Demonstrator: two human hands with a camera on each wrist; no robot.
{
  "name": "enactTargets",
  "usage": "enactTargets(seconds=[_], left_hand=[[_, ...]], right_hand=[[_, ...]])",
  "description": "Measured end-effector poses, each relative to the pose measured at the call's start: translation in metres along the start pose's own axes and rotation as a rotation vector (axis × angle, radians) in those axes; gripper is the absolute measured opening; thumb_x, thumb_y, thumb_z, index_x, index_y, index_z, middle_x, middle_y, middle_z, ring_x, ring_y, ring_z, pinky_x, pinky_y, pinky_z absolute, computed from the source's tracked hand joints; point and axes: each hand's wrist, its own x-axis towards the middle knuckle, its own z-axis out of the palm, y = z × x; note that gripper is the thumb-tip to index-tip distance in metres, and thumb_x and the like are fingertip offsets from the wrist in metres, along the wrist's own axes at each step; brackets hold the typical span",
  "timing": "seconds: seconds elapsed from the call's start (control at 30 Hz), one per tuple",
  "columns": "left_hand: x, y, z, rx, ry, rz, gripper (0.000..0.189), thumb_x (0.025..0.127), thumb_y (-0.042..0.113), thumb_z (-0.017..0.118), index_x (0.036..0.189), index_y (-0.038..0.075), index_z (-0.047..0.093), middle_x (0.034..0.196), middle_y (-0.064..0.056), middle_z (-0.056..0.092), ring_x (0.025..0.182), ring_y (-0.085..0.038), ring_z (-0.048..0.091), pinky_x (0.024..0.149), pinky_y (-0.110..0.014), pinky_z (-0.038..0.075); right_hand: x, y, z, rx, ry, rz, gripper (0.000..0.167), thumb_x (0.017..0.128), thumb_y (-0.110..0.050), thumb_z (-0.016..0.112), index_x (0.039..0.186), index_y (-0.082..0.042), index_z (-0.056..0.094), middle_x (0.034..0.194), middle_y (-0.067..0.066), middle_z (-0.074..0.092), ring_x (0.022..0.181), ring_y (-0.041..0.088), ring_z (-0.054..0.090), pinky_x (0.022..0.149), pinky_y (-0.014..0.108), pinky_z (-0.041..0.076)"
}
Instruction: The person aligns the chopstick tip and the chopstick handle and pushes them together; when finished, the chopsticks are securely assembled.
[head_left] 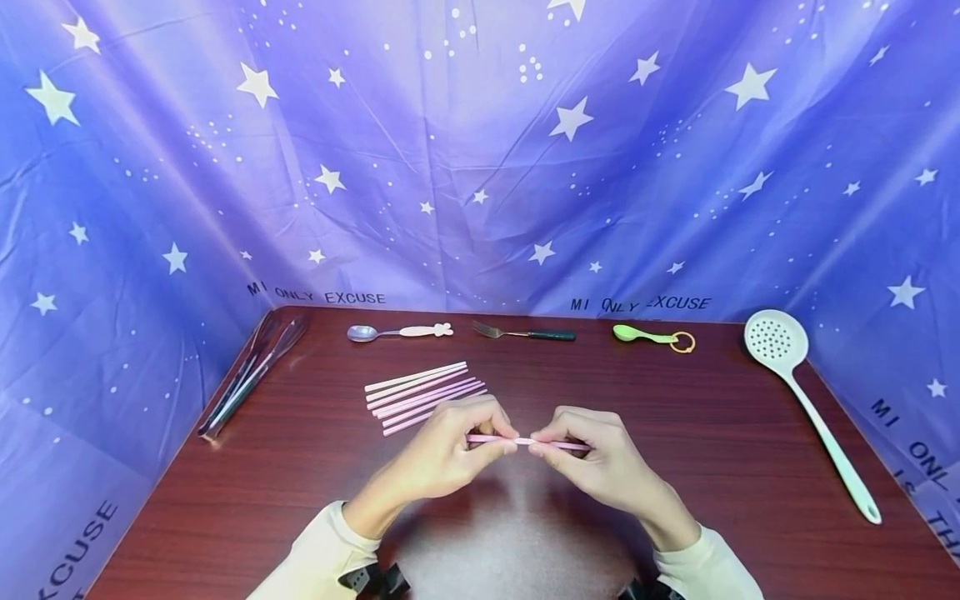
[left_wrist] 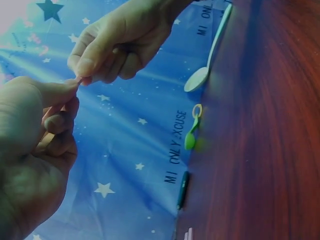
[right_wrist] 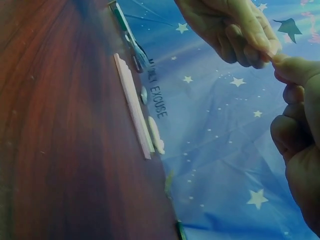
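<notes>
A thin pink straw [head_left: 525, 441] lies level across the front of me, low over the table. My left hand [head_left: 453, 446] pinches it between thumb and index finger, just left of its middle. From the other side my right hand [head_left: 603, 458] pinches it the same way, leaving a short stretch showing between the fingertips. Its ends run back under both palms and are partly hidden. In the left wrist view the left hand [left_wrist: 37, 135] and right hand [left_wrist: 117, 47] nearly meet at the fingertips. Several pink and white straws [head_left: 423, 398] lie side by side behind my left hand.
Along the table's back edge lie a spoon [head_left: 420, 331] with a pale handle, a fork [head_left: 551, 335] and a green measuring spoon [head_left: 648, 335] with a yellow ring. A pale green skimmer [head_left: 821, 433] lies right; a whisk [head_left: 255, 371] lies left. A starry cloth [head_left: 450, 150] encloses the table [head_left: 262, 500].
</notes>
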Motion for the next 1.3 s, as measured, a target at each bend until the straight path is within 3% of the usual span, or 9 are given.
enactTargets(seconds=[0.13, 0.23, 0.4, 0.57, 0.67, 1.03, 1.3], left_hand=[[0.000, 0.005, -0.006, 0.031, -0.019, -0.072, 0.009, 0.091, 0.016, 0.078, 0.090, 0.021, 0.071, 0.072, 0.011, 0.055, 0.062, 0.003, 0.045, 0.053, -0.014, 0.038], [-0.002, 0.007, -0.009, 0.061, -0.038, -0.130, 0.006, 0.093, 0.021, 0.077, 0.092, 0.023, 0.071, 0.075, 0.013, 0.057, 0.064, 0.002, 0.048, 0.056, -0.016, 0.041], [-0.015, 0.002, -0.018, 0.109, -0.025, -0.198, 0.007, 0.091, 0.019, 0.078, 0.094, 0.024, 0.073, 0.078, 0.016, 0.063, 0.068, 0.002, 0.054, 0.060, -0.019, 0.047], [-0.034, -0.005, -0.031, 0.199, 0.035, -0.205, 0.013, 0.084, 0.016, 0.084, 0.091, 0.025, 0.078, 0.081, 0.018, 0.065, 0.075, 0.002, 0.058, 0.065, -0.019, 0.049], [-0.042, -0.009, -0.037, 0.247, 0.037, -0.200, 0.014, 0.082, 0.015, 0.086, 0.090, 0.025, 0.079, 0.081, 0.018, 0.063, 0.074, 0.001, 0.056, 0.065, -0.018, 0.048], [-0.065, -0.047, -0.045, 0.297, 0.098, -0.316, 0.018, 0.079, 0.007, 0.088, 0.086, 0.022, 0.081, 0.076, 0.015, 0.062, 0.069, -0.004, 0.056, 0.061, -0.018, 0.046], [-0.073, -0.069, -0.046, 0.346, 0.109, -0.396, 0.014, 0.080, 0.010, 0.088, 0.084, 0.022, 0.081, 0.074, 0.019, 0.061, 0.069, 0.001, 0.055, 0.064, -0.019, 0.046]], right_hand=[[0.002, -0.001, -0.003, -0.024, -0.031, 0.015, 0.007, 0.090, -0.007, 0.079, 0.091, -0.009, 0.072, 0.069, -0.005, 0.058, 0.057, 0.001, 0.046, 0.050, 0.008, 0.035], [0.002, -0.002, -0.005, -0.051, -0.058, 0.064, 0.016, 0.085, 0.000, 0.080, 0.094, -0.011, 0.073, 0.070, -0.006, 0.058, 0.059, 0.002, 0.048, 0.051, 0.008, 0.036], [0.000, -0.003, -0.004, -0.088, -0.103, 0.167, 0.028, 0.081, 0.005, 0.080, 0.097, -0.017, 0.074, 0.072, -0.008, 0.057, 0.062, 0.002, 0.050, 0.052, 0.008, 0.039], [-0.003, -0.002, -0.005, -0.086, -0.130, 0.254, 0.023, 0.086, 0.000, 0.079, 0.096, -0.020, 0.075, 0.074, -0.010, 0.059, 0.062, 0.001, 0.049, 0.052, 0.008, 0.037], [-0.006, 0.001, -0.006, -0.091, -0.143, 0.275, 0.023, 0.087, -0.001, 0.079, 0.096, -0.021, 0.075, 0.075, -0.010, 0.059, 0.061, 0.002, 0.047, 0.053, 0.008, 0.036], [-0.017, 0.020, -0.013, -0.124, -0.089, 0.335, 0.023, 0.088, -0.001, 0.078, 0.097, -0.022, 0.075, 0.075, -0.010, 0.058, 0.065, 0.004, 0.050, 0.053, 0.018, 0.040], [-0.026, 0.042, 0.000, -0.110, -0.072, 0.462, 0.012, 0.090, -0.006, 0.078, 0.096, -0.016, 0.076, 0.076, -0.009, 0.060, 0.066, 0.002, 0.054, 0.055, 0.020, 0.043]])
